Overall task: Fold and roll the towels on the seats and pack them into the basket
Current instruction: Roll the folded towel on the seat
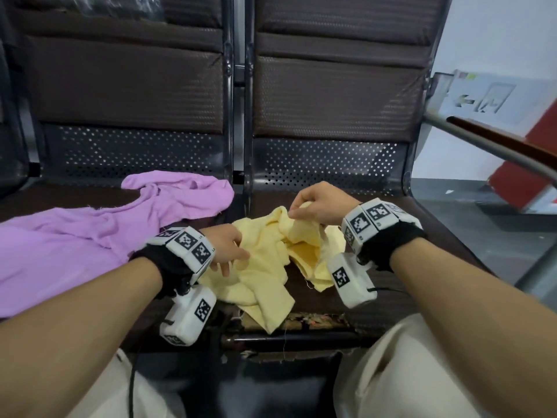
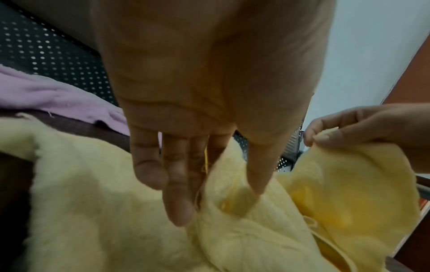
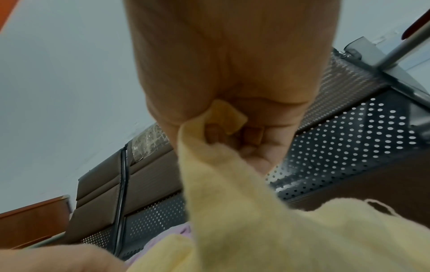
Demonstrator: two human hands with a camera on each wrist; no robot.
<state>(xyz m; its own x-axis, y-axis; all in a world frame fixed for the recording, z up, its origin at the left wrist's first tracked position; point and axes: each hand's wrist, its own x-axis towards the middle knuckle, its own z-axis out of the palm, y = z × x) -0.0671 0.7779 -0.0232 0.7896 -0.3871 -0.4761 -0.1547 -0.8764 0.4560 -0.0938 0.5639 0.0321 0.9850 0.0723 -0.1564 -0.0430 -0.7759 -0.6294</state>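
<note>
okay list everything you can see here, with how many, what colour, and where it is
yellow towel: one, pale yellow, crumpled on the right seat.
purple towel: one, lilac, spread unfolded on the left seat.
seats: two, dark brown pads with perforated metal backs, side by side.
armrest: one, grey metal with a dark top, right of the right seat.
sign: one, pale with an arrow, on the wall at right.
basket: none in view.
wrist cameras: two, white with black markers, one under each wrist.
left hand: fingers extended into the yellow towel's folds.
right hand: pinches an edge of the yellow towel, lifted.
</note>
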